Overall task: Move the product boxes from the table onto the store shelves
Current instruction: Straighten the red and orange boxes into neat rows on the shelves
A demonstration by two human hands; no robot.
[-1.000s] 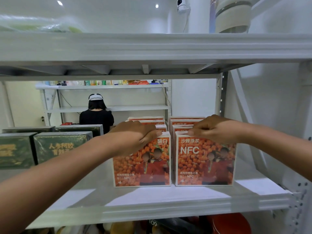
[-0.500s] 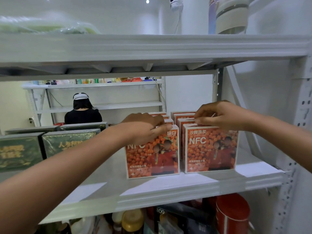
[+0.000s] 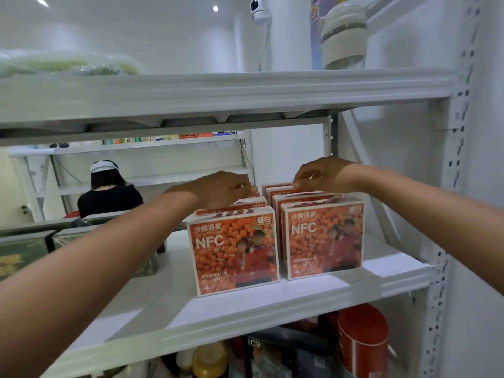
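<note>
2 rows of orange boxes (image 3: 234,257) stand upright, front to back, on the middle shelf (image 3: 272,301). They look like light, stiff cardboard with slick printed faces, so the narrow top edge seems the best place to take hold. The left hand (image 3: 218,190) lies with bent fingers on the tops of the left row, clamped or not I cannot tell, while the right hand (image 3: 321,174) pinches the top edge of a box far back in the right row.

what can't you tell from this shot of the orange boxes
Left hand, right hand: head view, grip unclear, fingertips blurred.
Rear boxes: head view, hidden behind front boxes and hands; count unclear.
Green boxes: head view, cut off by left edge.
</note>
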